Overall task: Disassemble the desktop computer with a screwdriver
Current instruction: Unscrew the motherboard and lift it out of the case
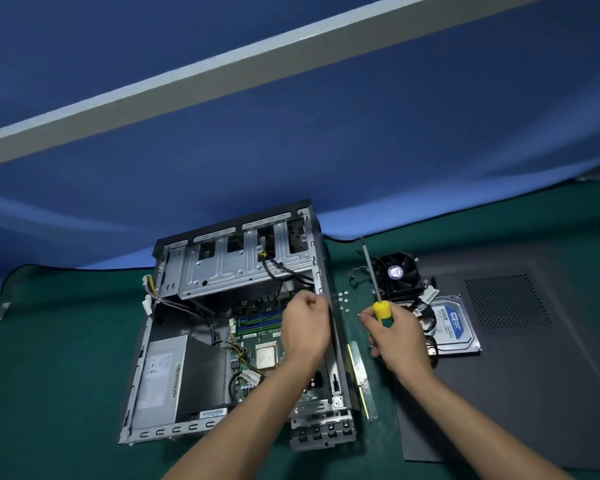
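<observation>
head view | our left hand [305,329] curls its fingers over the right wall of the open computer case [174,368] on the green mat [49,358] | our right hand [397,336], just right of the case, grips the screwdriver [378,299], shaft pointing away | loose screws [343,301] beside the case | hard drive [456,323] further right

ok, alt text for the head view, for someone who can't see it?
A person's left hand reaches into an open desktop computer case on a green mat, while the right hand grips a yellow-handled screwdriver. A fan, hard drive, loose screws and side panel lie to the right.
</observation>
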